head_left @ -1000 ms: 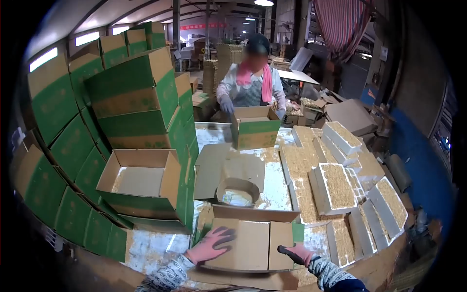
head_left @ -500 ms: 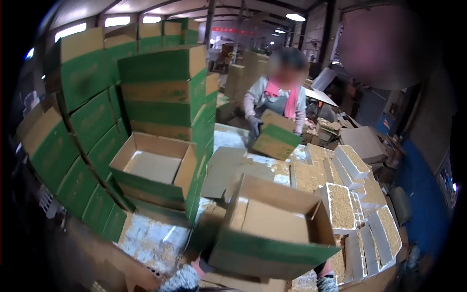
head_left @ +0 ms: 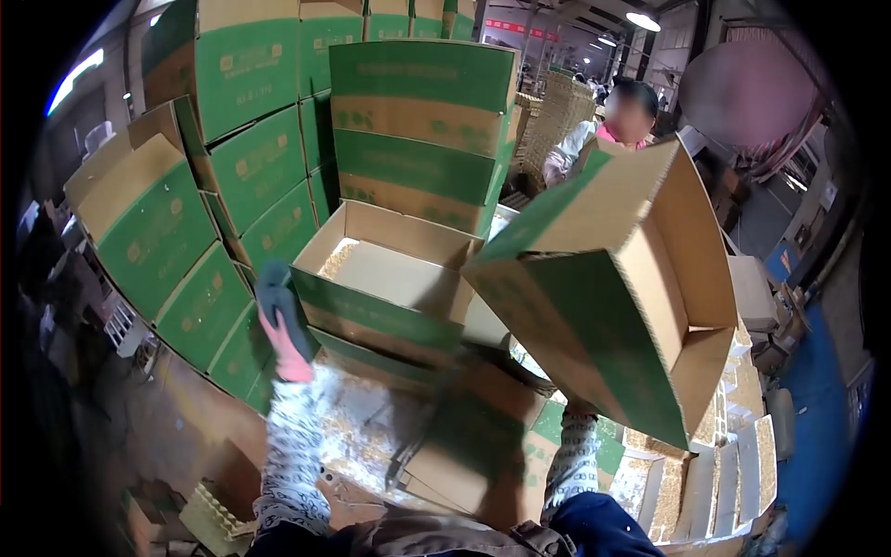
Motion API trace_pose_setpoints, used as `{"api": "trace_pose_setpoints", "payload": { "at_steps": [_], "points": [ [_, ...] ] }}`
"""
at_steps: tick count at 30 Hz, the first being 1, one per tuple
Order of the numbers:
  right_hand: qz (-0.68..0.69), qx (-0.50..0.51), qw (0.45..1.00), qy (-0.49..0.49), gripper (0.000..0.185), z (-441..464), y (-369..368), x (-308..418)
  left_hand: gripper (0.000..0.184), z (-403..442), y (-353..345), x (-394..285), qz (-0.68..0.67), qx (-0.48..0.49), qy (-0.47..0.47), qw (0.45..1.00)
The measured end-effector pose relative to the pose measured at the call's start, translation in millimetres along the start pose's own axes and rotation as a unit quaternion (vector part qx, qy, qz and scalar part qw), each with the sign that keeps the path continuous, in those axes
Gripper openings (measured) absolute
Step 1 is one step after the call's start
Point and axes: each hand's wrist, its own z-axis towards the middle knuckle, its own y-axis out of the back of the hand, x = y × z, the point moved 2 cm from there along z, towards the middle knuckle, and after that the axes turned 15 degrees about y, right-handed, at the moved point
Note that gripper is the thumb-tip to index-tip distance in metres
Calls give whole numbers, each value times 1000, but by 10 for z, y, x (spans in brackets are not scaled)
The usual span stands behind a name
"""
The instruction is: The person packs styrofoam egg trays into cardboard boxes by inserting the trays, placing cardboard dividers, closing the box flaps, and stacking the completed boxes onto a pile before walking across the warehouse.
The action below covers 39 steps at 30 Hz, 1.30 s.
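Apparently the tilted box (head_left: 594,297), at 3 o'clock, rests on 1 arm: the right sleeve (head_left: 571,455) runs up to its lower edge, but the right hand is hidden, so I cannot tell its grip. The left hand (head_left: 283,325), at 9 o'clock, is unclenched and holds nothing. Poorly balanced, the box could twist loose, or its corner could snag the carton (head_left: 376,311) to its 9 o'clock. Both are stiff, creased cardboard, green and brown; pale, slab-sided trays (head_left: 748,469) at 4 o'clock hold crumbly tan filling (head_left: 767,455).

Table (head_left: 357,418): whitish, crumb-strewn | green box stack (head_left: 380,311) | cardboard (head_left: 464,436) | white trays (head_left: 727,483) right
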Motion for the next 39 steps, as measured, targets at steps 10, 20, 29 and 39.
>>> {"api": "trace_pose_setpoints", "payload": {
  "at_steps": [10,20,29,39],
  "points": [
    [-134,144,979,-56,41,-1295,-670,-113,42,734,62,1273,-140,203,238,939],
    [-108,64,992,5,41,-488,-553,40,45,808,91,1529,-181,240,217,928],
    [-192,63,979,38,42,568,-1794,-157,46,638,304,1416,-27,50,231,971],
    [-8,24,1000,-14,50,-406,-1199,-398,44,281,773,1728,-137,130,292,937]
  ]
}}
